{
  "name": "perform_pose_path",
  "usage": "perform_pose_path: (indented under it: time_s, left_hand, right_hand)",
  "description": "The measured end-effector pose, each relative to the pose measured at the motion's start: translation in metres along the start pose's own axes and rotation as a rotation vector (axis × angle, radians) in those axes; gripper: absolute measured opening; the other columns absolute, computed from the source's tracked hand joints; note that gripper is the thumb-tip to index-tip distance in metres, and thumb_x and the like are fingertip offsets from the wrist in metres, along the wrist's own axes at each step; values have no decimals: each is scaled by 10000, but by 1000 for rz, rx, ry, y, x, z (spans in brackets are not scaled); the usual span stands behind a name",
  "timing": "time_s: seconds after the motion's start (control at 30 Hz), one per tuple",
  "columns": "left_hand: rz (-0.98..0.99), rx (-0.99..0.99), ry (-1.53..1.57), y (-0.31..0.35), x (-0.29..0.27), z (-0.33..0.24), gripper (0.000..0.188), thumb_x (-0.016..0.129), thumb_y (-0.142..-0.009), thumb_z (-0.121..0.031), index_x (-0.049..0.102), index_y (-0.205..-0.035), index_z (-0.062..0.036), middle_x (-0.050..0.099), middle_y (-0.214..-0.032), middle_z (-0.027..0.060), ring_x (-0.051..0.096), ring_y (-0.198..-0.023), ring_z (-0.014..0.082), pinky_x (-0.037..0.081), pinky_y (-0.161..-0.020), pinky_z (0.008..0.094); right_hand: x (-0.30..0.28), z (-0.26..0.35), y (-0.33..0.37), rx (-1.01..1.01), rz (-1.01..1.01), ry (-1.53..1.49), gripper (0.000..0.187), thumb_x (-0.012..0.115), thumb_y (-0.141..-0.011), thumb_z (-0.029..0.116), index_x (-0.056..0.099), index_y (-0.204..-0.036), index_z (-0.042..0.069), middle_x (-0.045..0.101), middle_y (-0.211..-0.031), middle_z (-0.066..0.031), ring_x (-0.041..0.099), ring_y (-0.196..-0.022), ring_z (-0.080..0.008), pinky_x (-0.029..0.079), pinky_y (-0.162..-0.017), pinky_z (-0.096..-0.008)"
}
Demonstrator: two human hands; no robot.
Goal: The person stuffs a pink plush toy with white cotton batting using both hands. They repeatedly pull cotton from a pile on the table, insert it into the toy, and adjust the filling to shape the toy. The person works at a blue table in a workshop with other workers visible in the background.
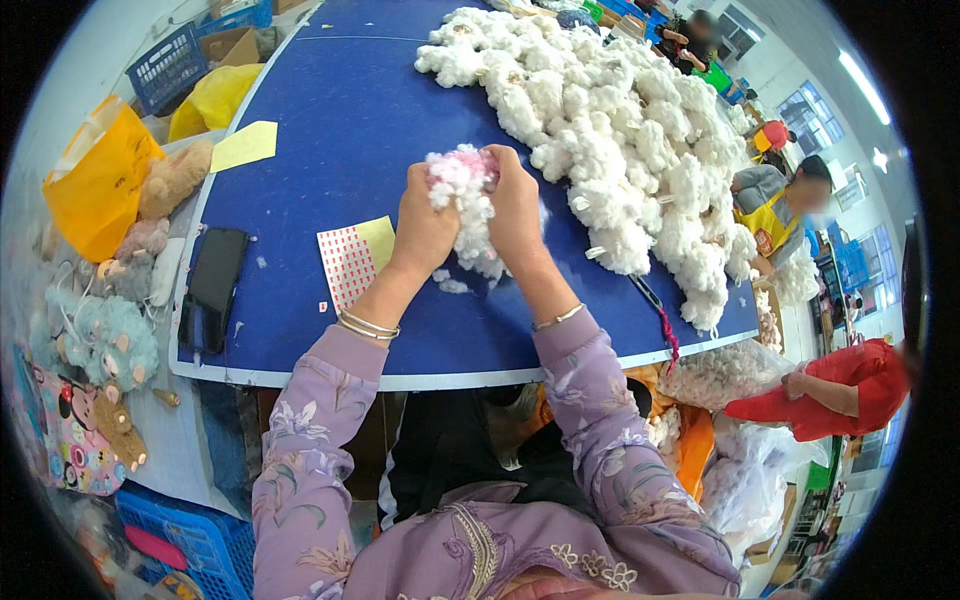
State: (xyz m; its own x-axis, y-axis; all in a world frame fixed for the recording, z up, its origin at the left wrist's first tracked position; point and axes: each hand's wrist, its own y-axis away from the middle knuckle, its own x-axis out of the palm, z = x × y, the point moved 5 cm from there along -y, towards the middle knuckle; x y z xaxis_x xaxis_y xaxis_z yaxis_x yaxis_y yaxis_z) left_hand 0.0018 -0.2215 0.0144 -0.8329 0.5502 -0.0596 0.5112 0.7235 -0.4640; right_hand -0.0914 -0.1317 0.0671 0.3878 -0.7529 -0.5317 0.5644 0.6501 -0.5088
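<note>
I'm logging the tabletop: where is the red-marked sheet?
In the head view, the red-marked sheet lies on the blue table, between the black phone on its left and the person's left hand on its right.

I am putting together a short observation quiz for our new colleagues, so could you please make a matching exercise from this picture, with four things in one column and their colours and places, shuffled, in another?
Things:
1. Held fluffy piece
2. Phone
3. Heap of fluffy pieces
4. Bag

Colours and places:
A. Black, near the left edge of the blue table
B. Orange-yellow, beyond the table's left edge
C. White and pink, between the left hand and right hand
D. White, spread over the table's right side

Right pairs: 1-C, 2-A, 3-D, 4-B
</note>
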Motion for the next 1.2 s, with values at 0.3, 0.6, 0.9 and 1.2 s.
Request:
perform_pose_path:
  time_s: [0.3,0.6,0.9,1.2]
  left_hand:
    - [13,75,-42,5,-9,-27,443,661,-857,-186,415,-1134,55,617,-1008,266,650,-931,380,508,-811,423]
    - [298,-179,200,-19,-3,6,367,519,-884,-62,576,-1240,9,630,-1182,97,624,-1002,169,516,-856,314]
    - [328,-428,625,-9,3,15,399,483,-990,-164,475,-1365,-27,564,-1304,81,608,-1108,186,521,-919,334]
    - [270,-248,352,-2,9,28,412,510,-999,-270,508,-1343,-42,569,-1303,70,587,-1151,194,503,-928,336]
  right_hand:
    - [9,5,-20,-34,-125,185,205,554,-804,-16,536,-1004,25,586,-942,-172,595,-898,-356,488,-768,-403]
    - [22,-5,-21,-223,-42,228,112,499,-833,7,525,-942,4,585,-946,-229,596,-855,-449,479,-734,-501]
    - [-8,25,-5,-184,101,102,373,685,-754,114,516,-1065,-5,560,-998,-210,595,-869,-396,495,-773,-458]
    - [-13,22,32,-423,139,175,419,717,-725,130,524,-1066,-18,544,-1013,-187,567,-947,-367,486,-806,-437]
